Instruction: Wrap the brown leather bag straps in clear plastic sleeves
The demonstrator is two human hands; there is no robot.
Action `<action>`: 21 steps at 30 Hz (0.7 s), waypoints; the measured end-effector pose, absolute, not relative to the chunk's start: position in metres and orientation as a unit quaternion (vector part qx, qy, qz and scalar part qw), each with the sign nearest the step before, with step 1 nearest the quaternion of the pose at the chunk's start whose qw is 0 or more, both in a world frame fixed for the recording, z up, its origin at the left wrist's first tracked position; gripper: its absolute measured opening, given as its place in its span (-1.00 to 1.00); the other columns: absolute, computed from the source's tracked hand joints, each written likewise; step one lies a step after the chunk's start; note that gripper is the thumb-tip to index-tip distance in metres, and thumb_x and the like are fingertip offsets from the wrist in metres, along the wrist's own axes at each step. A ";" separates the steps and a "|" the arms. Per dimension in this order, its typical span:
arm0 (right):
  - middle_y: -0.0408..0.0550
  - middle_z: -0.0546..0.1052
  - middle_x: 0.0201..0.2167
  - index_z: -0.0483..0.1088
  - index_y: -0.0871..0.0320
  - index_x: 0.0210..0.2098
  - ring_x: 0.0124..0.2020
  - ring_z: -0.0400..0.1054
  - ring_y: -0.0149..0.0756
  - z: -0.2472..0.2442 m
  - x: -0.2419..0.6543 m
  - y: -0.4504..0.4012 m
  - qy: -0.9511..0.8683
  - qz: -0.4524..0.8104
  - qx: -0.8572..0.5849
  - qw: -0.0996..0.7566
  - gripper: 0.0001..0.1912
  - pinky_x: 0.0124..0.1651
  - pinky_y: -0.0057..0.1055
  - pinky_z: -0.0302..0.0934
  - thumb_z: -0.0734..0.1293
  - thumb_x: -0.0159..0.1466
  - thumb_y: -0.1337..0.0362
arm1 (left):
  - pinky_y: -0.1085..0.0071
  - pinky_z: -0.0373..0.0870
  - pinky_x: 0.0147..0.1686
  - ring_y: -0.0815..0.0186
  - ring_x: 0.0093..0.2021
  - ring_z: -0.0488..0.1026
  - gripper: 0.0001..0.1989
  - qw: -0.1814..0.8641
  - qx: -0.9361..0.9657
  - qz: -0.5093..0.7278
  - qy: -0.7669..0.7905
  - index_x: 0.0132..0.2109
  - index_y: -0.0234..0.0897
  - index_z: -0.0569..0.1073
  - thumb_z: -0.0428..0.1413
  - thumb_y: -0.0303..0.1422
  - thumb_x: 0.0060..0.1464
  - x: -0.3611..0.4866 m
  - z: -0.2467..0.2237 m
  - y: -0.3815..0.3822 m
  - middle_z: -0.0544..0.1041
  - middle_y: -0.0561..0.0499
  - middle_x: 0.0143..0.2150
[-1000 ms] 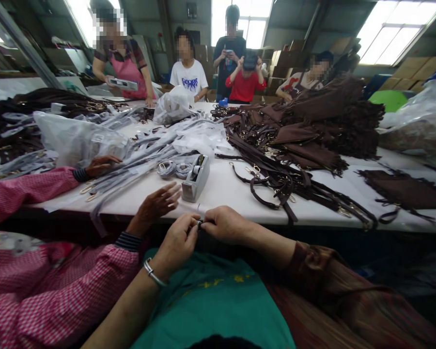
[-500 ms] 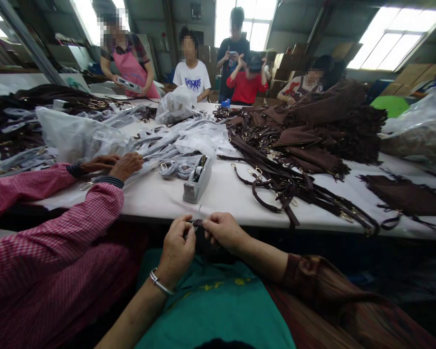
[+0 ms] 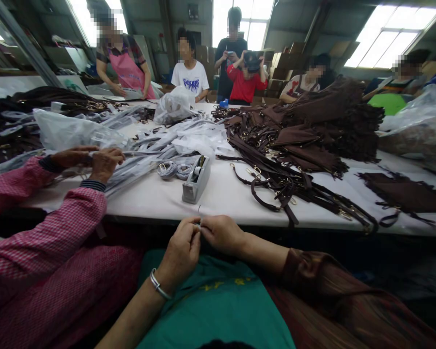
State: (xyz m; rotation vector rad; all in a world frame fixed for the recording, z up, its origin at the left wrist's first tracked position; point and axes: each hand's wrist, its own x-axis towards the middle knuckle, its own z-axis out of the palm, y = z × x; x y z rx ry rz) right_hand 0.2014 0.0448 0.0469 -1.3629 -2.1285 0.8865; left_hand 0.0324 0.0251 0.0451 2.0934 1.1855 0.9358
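Observation:
My left hand (image 3: 181, 245) and my right hand (image 3: 221, 233) meet over my lap, just in front of the table edge, with fingertips pinched together. Between them is the end of a dark brown strap, seen half a second ago and now almost wholly covered by the fingers. A grey tape dispenser (image 3: 196, 180) stands on the white table (image 3: 156, 201) just beyond my hands. To its right lies a bundle of dark brown straps (image 3: 272, 184) with gold clasps.
On the left a co-worker's hands (image 3: 103, 162), in checked sleeves, handle plastic-wrapped straps (image 3: 148, 145). Rolled grey straps (image 3: 167, 169) lie by the dispenser. A brown fringed bag (image 3: 403, 191) lies at right, below a heap of brown bags (image 3: 330, 121). Several people are across the table.
My hands have closed together, and the brown strap end is now hidden by my fingers. The co-worker's hands on the left have moved left and lifted wrapped straps.

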 end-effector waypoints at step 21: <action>-0.03 0.56 -0.32 0.45 0.27 -0.10 -0.35 0.39 -0.39 0.032 0.255 0.033 -0.544 0.756 -0.307 0.195 -0.54 -0.24 -0.46 0.23 0.44 0.16 0.06 | 0.28 0.37 -0.13 0.23 -0.18 0.43 -0.87 0.298 0.770 0.307 0.473 -0.26 -0.25 0.38 -0.05 -0.42 0.24 0.018 0.026 0.032 0.47 -0.08 -0.20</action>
